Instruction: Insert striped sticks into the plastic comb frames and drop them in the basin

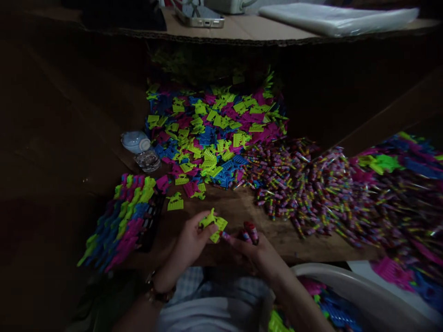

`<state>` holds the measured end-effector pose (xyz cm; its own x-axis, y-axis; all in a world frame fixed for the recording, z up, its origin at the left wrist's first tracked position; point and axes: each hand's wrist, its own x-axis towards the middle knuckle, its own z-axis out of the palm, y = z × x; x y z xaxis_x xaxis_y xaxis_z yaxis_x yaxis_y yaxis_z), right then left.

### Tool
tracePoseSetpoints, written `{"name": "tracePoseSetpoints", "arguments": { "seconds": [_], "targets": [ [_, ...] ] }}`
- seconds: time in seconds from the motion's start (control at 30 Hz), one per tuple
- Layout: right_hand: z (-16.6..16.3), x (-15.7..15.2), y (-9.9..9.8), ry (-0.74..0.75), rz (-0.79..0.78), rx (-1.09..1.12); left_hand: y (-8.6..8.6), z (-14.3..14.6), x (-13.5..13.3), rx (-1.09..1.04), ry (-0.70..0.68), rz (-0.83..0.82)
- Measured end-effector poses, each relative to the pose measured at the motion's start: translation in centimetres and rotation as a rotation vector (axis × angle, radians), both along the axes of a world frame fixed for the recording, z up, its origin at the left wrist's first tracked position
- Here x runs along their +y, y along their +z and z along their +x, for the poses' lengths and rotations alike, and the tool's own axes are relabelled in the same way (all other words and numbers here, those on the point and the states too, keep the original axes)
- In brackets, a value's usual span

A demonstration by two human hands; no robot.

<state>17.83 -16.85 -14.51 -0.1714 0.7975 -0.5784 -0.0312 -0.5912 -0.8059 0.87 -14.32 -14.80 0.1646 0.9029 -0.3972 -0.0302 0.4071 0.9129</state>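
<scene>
My left hand [194, 235] pinches a yellow-green plastic piece [218, 226] with a horse-like figure on a slotted base. In my right hand [256, 251] are several small printed tubes [252, 232], pinkish with red ends. One tube [226, 236] points out from its fingers at the lower edge of the plastic piece; whether it is inside the piece I cannot tell. Both hands are over the front of the wooden table [221, 203]. A single yellow-green piece [175, 201] lies just beyond my left hand.
Behind is a heap of yellow, pink and blue plastic pieces [207, 138]. A large pile of wrapped tubes [304, 189] spreads rightwards. Rows of pieces stand in a black rack [152, 221] at left. A tub [332, 272] sits lower right; a cardboard shelf [242, 32] overhangs the back.
</scene>
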Motion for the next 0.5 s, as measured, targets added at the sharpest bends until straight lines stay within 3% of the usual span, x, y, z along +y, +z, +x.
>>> {"name": "tracePoseSetpoints", "arguments": {
  "seconds": [0.07, 0.13, 0.2, 0.27, 0.37, 0.5],
  "targets": [
    [-0.1, 0.2, -1.0, 0.033, 0.005, -0.048, -1.3, -0.2, 0.2, 0.132, -0.048, 0.086],
    [0.2, 0.6, -1.8, 0.099, 0.028, -0.154, -2.3, -1.0, 0.8, 0.406, -0.052, 0.285],
    [0.8, 0.9, -2.2, 0.174, 0.146, -0.357, -3.1, -2.3, 1.8, 0.766, 0.022, 0.501],
    [1.5, 1.1, -2.2, 0.222, 0.321, -0.589, -3.6, -3.8, 2.9, 1.026, 0.104, 0.594],
    [2.7, 1.1, -1.8, 0.269, 0.487, -0.768, -4.0, -5.8, 4.2, 1.086, 0.101, 0.56],
    [3.3, 1.4, -1.3, 0.189, 0.537, -0.744, -3.9, -7.2, 5.3, 0.955, 0.088, 0.484]
  ]
}}
